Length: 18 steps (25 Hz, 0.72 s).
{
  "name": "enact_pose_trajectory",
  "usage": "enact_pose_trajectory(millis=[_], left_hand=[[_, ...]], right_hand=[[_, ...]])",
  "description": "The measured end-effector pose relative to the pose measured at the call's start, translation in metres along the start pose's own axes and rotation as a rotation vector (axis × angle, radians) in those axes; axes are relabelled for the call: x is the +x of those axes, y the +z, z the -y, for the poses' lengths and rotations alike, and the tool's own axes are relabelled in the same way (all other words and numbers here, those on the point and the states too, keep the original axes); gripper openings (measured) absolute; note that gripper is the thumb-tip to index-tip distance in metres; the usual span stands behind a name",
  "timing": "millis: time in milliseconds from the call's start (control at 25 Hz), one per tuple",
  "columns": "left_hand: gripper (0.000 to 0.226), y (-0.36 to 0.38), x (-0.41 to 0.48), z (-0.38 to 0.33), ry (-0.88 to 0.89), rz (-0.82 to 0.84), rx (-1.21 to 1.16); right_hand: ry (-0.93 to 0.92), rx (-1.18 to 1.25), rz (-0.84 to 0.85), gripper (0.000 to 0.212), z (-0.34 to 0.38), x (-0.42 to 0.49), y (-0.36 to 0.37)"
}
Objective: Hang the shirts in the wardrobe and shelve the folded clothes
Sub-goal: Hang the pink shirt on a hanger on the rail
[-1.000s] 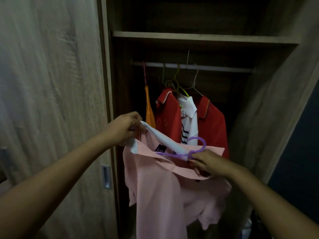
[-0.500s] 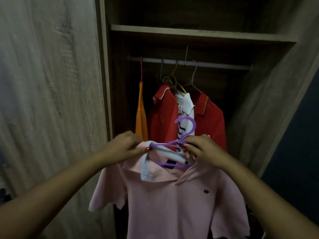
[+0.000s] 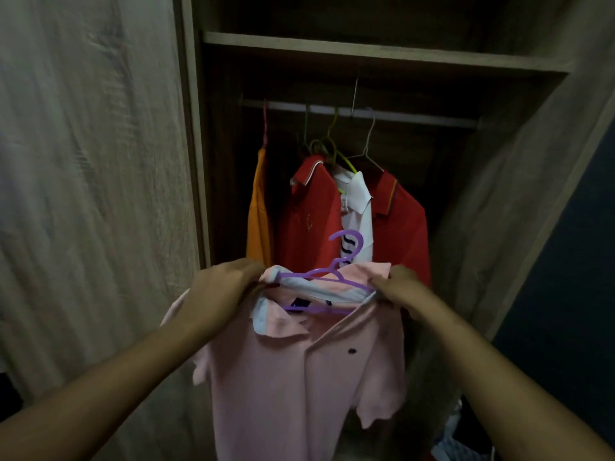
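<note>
Holds the pink shirt (image 3: 299, 377) up near the open wardrobe (image 3: 366, 48) on a purple hanger (image 3: 332, 277) — left hand (image 3: 219, 294) curled round the left collar end, right hand (image 3: 402, 291) pinching the right. Hanger ends and fingertips buried in cloth. Farther in, on the rail (image 3: 416, 116): orange garment (image 3: 259, 211) edge-on, red shirt (image 3: 309, 221), white shirt (image 3: 357, 207) half covered. Bottom right — too dark to make out.

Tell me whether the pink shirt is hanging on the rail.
Not hung. The purple hanger's hook sits free below the rail; left hand and right hand grip the pink shirt at its collar.
</note>
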<state>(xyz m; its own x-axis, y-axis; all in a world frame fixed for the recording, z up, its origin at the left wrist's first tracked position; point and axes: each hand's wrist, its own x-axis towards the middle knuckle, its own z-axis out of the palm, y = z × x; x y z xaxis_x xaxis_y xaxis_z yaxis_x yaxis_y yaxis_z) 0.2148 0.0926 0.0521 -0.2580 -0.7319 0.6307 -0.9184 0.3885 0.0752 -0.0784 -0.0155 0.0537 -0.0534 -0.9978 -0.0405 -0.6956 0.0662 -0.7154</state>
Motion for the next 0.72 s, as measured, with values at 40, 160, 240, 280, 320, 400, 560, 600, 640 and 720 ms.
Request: enact_pose_trajectory(millis=[40, 160, 240, 280, 320, 400, 560, 600, 640, 720], left_hand=[[0.038, -0.001, -0.003, 0.000, -0.006, 0.012, 0.029], [0.028, -0.002, -0.013, 0.019, -0.070, 0.058, 0.068], [0.032, -0.005, -0.021, 0.036, -0.115, 0.044, 0.098], [0.034, -0.008, -0.025, 0.043, -0.122, 0.018, 0.114], [0.034, -0.011, -0.027, 0.047, -0.122, 0.002, 0.119], [0.033, -0.015, -0.032, 0.055, -0.097, -0.035, 0.099], [0.034, -0.014, -0.039, 0.071, -0.111, -0.129, -0.016], [0.035, -0.013, -0.040, 0.075, -0.121, -0.152, -0.036], [0.038, -0.013, -0.040, 0.077, -0.126, -0.169, -0.043], [0.041, -0.015, -0.038, 0.080, -0.124, -0.187, -0.055]], right_hand=[[0.021, 0.211, 0.032, 0.028, 0.000, 0.002, 0.005], [0.176, 0.900, 0.214, 0.014, -0.005, 0.005, 0.009], [0.327, 1.117, 0.379, 0.009, -0.007, 0.002, 0.004], [0.381, 1.096, 0.449, 0.009, -0.007, 0.001, 0.003], [0.412, 1.051, 0.500, 0.016, -0.009, 0.002, 0.003], [0.402, 0.961, 0.510, 0.026, -0.011, 0.007, 0.005], [0.267, 0.930, 0.305, 0.023, -0.010, 0.020, 0.017], [0.200, 0.867, 0.241, 0.018, -0.011, 0.019, 0.019], [0.084, 0.685, 0.140, 0.009, -0.012, 0.018, 0.021], [-0.259, 0.243, -0.130, 0.013, -0.012, 0.016, 0.016]])
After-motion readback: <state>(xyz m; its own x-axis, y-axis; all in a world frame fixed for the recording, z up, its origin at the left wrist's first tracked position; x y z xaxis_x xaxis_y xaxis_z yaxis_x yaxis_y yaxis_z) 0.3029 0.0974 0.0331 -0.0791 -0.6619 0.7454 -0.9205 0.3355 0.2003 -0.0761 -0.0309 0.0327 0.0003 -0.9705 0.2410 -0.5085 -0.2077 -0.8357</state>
